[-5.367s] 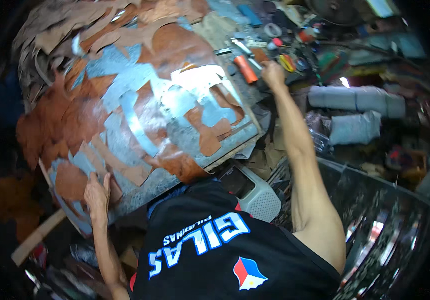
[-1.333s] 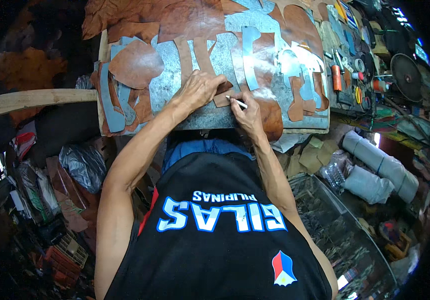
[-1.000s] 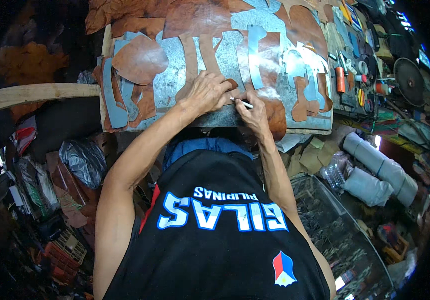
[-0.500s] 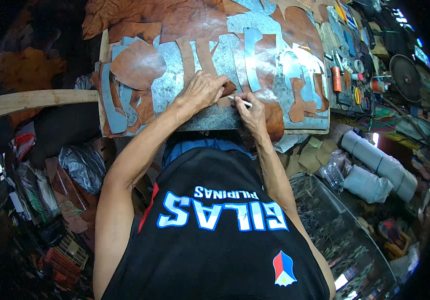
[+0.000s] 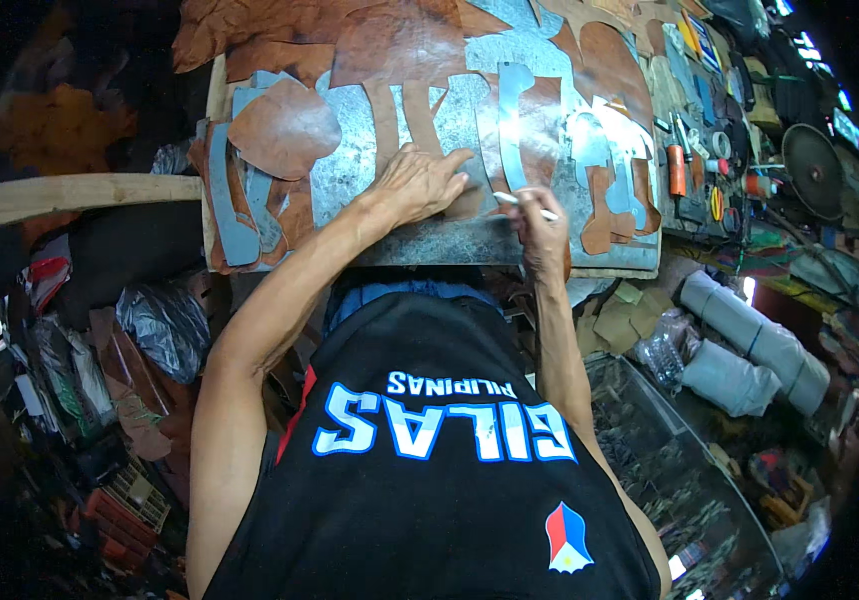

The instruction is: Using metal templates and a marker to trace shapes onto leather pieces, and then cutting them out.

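On the worktable [image 5: 400, 245], leather strips [image 5: 420, 115] reach under the spread left hand [image 5: 415, 187], right hand [image 5: 542, 232] holding a pen [image 5: 508, 198].

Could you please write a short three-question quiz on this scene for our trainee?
1. Multiple choice: what does the right hand hold?
A) a hammer
B) a white pen
C) a pair of scissors

2. True or false: the wooden plank is to the left of the table.

3. Fill in the blank, as seen in the picture: the rounded leather piece lies to the ____ of the left hand.

Key:
1. B
2. True
3. left
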A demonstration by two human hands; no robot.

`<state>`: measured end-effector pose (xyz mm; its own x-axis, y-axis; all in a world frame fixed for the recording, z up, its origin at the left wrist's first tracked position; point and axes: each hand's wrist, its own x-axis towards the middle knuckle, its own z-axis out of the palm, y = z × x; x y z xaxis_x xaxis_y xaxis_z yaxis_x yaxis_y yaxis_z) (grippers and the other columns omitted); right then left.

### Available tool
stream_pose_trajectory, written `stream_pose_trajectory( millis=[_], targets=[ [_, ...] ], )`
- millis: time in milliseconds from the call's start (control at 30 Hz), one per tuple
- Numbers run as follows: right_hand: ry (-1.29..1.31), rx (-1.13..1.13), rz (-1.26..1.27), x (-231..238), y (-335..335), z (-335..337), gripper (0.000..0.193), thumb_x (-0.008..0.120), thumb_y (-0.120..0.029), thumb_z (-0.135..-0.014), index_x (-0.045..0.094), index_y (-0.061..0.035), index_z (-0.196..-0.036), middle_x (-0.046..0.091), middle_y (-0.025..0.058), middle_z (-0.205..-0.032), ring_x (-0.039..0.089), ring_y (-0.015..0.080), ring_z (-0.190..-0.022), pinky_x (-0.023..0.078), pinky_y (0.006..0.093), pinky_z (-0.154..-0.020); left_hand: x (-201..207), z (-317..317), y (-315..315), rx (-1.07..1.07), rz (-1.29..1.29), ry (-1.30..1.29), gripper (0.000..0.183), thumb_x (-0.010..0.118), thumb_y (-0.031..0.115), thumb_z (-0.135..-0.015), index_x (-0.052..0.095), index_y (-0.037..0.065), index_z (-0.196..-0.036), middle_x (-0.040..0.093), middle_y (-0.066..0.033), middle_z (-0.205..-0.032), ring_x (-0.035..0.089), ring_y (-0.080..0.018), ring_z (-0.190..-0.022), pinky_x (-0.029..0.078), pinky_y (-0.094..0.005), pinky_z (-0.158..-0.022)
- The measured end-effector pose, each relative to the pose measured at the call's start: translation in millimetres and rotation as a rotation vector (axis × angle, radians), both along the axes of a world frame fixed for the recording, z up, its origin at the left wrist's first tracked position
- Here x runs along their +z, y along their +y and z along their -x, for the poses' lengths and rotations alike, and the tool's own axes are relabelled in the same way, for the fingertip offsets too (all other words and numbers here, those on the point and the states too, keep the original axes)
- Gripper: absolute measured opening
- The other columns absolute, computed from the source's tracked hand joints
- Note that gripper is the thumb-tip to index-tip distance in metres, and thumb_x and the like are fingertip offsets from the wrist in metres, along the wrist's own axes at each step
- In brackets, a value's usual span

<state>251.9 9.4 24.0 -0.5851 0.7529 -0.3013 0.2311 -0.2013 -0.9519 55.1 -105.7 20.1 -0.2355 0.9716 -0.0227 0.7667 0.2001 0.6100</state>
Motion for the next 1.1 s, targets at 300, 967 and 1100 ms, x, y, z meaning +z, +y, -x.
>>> stream_pose_trajectory(
  millis=[300, 967, 1100],
  targets=[
    [0.080, 0.463, -0.511, 3, -59, 55, 0.015, 0.063, -0.008, -0.085, 0.067, 0.0000, -0.098, 0.068, 0.0098, -0.087, 0.064, 0.0195, -0.079, 0.049, 0.0311, -0.071, -4, 41, -88, 0.006, -0.269, 0.031, 0.031, 0.071, 0.012, -0.077, 0.065, 0.003, -0.106, 0.064, -0.0132, -0.107, 0.059, -0.0318, -0.104, 0.047, -0.0423, -0.090],
    [0.039, 0.445, 0.053, -23, -51, 71, 0.012, 0.065, -0.011, -0.084, 0.068, 0.0001, -0.087, 0.065, 0.0056, -0.075, 0.058, 0.0103, -0.064, 0.044, 0.0241, -0.059, -19, 16, -115, 0.063, -0.155, 0.020, 0.060, 0.075, 0.016, -0.077, 0.048, -0.001, -0.128, 0.063, -0.0178, -0.106, 0.060, -0.0353, -0.099, 0.048, -0.0442, -0.086],
    [-0.003, 0.572, -0.383, -43, -47, 66, 0.015, 0.064, -0.012, -0.088, 0.068, 0.0018, -0.087, 0.066, 0.0053, -0.076, 0.057, 0.0091, -0.066, 0.045, 0.0251, -0.057, -21, 20, -111, 0.127, -0.152, -0.043, 0.050, 0.066, 0.010, -0.084, 0.048, 0.000, -0.129, 0.065, -0.0218, -0.096, 0.063, -0.0389, -0.091, 0.051, -0.0463, -0.079]
  ],
)
